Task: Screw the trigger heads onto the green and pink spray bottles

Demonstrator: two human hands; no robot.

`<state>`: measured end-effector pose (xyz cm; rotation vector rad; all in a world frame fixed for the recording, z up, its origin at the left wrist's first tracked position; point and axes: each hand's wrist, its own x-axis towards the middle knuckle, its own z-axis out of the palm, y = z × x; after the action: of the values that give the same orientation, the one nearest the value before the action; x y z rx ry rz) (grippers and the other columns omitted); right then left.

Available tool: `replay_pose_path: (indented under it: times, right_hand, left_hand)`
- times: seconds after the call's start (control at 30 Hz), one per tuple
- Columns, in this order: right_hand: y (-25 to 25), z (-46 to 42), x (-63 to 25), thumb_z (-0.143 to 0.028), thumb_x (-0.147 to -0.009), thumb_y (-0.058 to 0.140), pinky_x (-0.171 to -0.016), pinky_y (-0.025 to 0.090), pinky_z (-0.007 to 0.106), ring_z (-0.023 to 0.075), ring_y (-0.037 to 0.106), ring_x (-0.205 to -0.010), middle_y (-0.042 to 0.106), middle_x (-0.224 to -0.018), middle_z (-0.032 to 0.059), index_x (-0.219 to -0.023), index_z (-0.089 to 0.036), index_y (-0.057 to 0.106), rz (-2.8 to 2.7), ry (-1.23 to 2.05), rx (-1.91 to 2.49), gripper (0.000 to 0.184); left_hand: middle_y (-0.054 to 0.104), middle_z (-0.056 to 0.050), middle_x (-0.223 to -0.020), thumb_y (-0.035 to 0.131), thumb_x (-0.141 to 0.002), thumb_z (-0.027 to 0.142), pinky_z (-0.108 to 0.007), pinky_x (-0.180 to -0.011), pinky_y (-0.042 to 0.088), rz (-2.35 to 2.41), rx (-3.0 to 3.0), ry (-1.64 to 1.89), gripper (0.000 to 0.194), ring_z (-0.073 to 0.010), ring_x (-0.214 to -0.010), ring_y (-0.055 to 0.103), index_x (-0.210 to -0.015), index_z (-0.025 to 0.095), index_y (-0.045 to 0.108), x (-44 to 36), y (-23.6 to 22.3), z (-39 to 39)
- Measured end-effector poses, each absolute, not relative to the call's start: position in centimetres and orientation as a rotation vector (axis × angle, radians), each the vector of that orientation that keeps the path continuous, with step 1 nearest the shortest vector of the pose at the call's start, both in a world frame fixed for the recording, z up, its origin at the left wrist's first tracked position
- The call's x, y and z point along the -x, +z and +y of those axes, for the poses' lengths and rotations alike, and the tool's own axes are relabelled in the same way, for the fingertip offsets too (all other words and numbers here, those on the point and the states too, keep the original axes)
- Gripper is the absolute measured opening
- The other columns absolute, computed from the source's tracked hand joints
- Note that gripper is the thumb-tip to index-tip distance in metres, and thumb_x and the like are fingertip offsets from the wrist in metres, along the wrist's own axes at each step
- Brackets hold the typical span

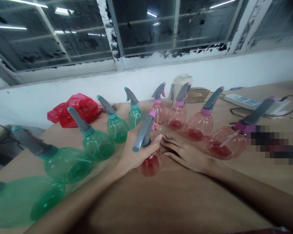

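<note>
My left hand (134, 151) is wrapped round the neck of a pink spray bottle (150, 164) with a grey trigger head, standing on the brown table (175, 201). My right hand (183, 152) lies beside it, fingers stretched flat on the table and touching the bottle's side. Several green spray bottles (97, 143) stand in an arc to the left. Several pink spray bottles (199, 125) stand in an arc to the right.
A crumpled red plastic bag (75, 109) lies at the back left. A white jar (182, 83) and a brown packet (197, 94) stand by the wall. A white power strip (249, 102) with a black cable is at the back right. Windows run above.
</note>
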<state>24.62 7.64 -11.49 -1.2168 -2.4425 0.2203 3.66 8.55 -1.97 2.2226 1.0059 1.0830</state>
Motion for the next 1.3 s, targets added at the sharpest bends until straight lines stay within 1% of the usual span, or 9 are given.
replay_pose_path:
  times: [0.07,0.23,0.3,0.4,0.57,0.8,1.0,1.13,1.3]
  right_hand:
    - [-11.6,7.7,-24.6,-0.043,-0.095,0.034,-0.112,0.03,0.044,0.0218,0.034,-0.135,0.042,-0.144,0.0084,-0.139,-0.018,0.04,-2.435,0.221,1.214,0.051]
    - [-11.8,7.7,-24.6,-0.043,-0.095,0.036,-0.112,0.031,0.044,0.0224,0.034,-0.135,0.042,-0.143,0.0085,-0.138,-0.019,0.041,-2.427,0.203,1.206,0.05]
    - [-11.8,7.7,-24.7,-0.044,-0.095,0.035,-0.112,0.031,0.044,0.0225,0.034,-0.135,0.043,-0.143,0.0093,-0.137,-0.017,0.043,-2.433,0.187,1.213,0.05]
    - [-11.8,7.7,-24.7,-0.043,-0.095,0.035,-0.112,0.031,0.043,0.0222,0.035,-0.135,0.043,-0.143,0.0095,-0.137,-0.017,0.043,-2.443,0.182,1.213,0.05]
    - [-11.7,7.7,-24.6,-0.044,-0.095,0.033,-0.112,0.03,0.042,0.0217,0.033,-0.135,0.041,-0.144,0.0092,-0.138,-0.017,0.041,-2.457,0.179,1.232,0.051]
    - [-11.5,7.7,-24.6,-0.044,-0.095,0.033,-0.112,0.03,0.043,0.0216,0.033,-0.136,0.042,-0.143,0.0099,-0.139,-0.017,0.04,-2.468,0.182,1.221,0.052]
    - [-11.5,7.6,-24.6,-0.043,-0.096,0.033,-0.112,0.03,0.043,0.0219,0.033,-0.135,0.042,-0.143,0.0106,-0.138,-0.016,0.041,-2.467,0.177,1.231,0.051]
    - [-11.5,7.6,-24.6,-0.043,-0.095,0.035,-0.112,0.031,0.044,0.0225,0.034,-0.135,0.042,-0.143,0.01,-0.139,-0.017,0.04,-2.441,0.19,1.224,0.051]
    - [-11.6,7.7,-24.6,-0.042,-0.095,0.036,-0.112,0.031,0.043,0.0227,0.034,-0.135,0.042,-0.143,0.0099,-0.138,-0.017,0.041,-2.438,0.2,1.218,0.051]
  left_hand:
    - [0.061,0.0,-0.078,0.055,-0.083,0.029,-0.028,-0.061,0.047,0.999,-2.225,1.068,0.012,-0.013,-0.059,0.056,-0.093,0.023,0.053,-3.7,-1.7,8.4]
    - [0.049,0.005,-0.061,0.055,-0.081,0.029,-0.025,-0.052,0.042,0.965,-2.22,1.061,0.01,-0.0098,-0.049,0.047,-0.08,0.021,0.049,-3.5,-1.3,8.3]
    - [0.051,0.005,-0.064,0.056,-0.081,0.029,-0.026,-0.055,0.043,0.955,-2.275,1.018,0.01,-0.0095,-0.05,0.047,-0.082,0.021,0.051,-3.4,-1.4,8.4]
    - [0.057,0.003,-0.073,0.054,-0.084,0.032,-0.028,-0.061,0.046,0.987,-2.295,1.017,0.016,-0.0111,-0.055,0.051,-0.096,0.022,0.056,-3.4,-1.5,8.5]
    - [0.062,0.0,-0.083,0.054,-0.085,0.036,-0.03,-0.07,0.049,0.984,-2.286,1.068,0.026,-0.0165,-0.073,0.06,-0.109,0.024,0.056,-3.4,-2.1,8.6]
    - [0.06,-0.001,-0.081,0.052,-0.087,0.039,-0.03,-0.068,0.049,1.003,-2.253,1.06,0.022,-0.0159,-0.071,0.059,-0.098,0.02,0.054,-3.2,-2.5,8.6]
    - [0.06,-0.001,-0.079,0.053,-0.087,0.037,-0.031,-0.068,0.049,0.965,-2.238,1.077,0.02,-0.0165,-0.07,0.06,-0.099,0.021,0.054,-3.4,-2.4,8.6]
    - [0.062,-0.001,-0.083,0.053,-0.087,0.038,-0.031,-0.07,0.048,0.975,-2.22,1.099,0.019,-0.0171,-0.074,0.061,-0.097,0.022,0.054,-3.4,-2.7,8.7]
    - [0.06,0.0,-0.077,0.054,-0.086,0.038,-0.03,-0.065,0.049,0.99,-2.213,1.098,0.019,-0.0154,-0.066,0.059,-0.096,0.022,0.055,-3.3,-2.8,8.7]
